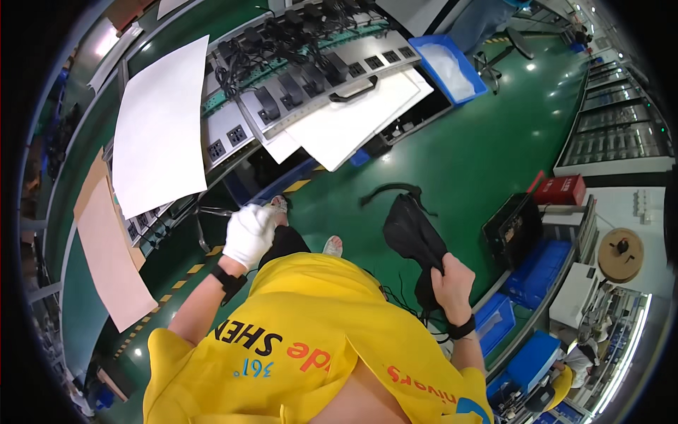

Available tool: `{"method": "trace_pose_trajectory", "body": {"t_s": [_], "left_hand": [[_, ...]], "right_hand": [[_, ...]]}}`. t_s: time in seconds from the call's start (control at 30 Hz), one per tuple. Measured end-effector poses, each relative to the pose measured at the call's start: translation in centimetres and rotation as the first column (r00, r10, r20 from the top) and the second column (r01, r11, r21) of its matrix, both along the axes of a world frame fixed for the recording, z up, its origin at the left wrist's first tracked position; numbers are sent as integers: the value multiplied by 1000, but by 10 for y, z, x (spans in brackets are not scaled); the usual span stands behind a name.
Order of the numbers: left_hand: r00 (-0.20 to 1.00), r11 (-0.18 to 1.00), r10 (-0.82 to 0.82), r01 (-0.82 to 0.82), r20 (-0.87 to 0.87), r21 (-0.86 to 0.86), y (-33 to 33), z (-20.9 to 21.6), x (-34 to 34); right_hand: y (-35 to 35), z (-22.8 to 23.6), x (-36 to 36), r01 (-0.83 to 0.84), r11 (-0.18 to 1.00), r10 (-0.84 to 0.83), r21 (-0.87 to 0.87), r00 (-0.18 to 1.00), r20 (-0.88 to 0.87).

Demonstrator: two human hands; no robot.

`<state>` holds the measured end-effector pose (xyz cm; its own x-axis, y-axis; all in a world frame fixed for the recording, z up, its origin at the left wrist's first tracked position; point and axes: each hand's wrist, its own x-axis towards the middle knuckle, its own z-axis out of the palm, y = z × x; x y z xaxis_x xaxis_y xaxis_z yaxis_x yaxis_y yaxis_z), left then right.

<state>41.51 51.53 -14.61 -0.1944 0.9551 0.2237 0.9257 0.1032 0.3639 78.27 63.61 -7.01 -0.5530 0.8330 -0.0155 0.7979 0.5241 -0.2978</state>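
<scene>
My left hand (250, 234), in a white glove with a black band at the wrist, is closed. Beside its knuckles is a thin dark object (214, 210); whether the fingers hold it I cannot tell. Bare, with a dark wristband, my right hand (453, 284) grips a black cloth item with a strap (412, 225). The cloth hangs bunched from the fist over the green floor, its loose strap trailing at the far end. What kind of item it is does not show.
A bench ahead carries rows of power sockets (236, 135), black power adapters (291, 92), and white sheets (164, 127). A blue tray (452, 69) stands at its right end. To the right are shelving with blue bins (493, 321), a cable reel (621, 255) and another person (561, 387).
</scene>
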Motion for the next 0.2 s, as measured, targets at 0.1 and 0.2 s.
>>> {"method": "trace_pose_trajectory", "body": {"t_s": [0.1,0.2], "left_hand": [[998,929,-60,61,14,-364,-24,-52,19],[990,553,29,101,140,-827,-32,-69,13]], "right_hand": [[-21,-37,29,181,983,-180,-33,983,34],[-42,-68,51,314,943,-315,-106,949,9]]}}
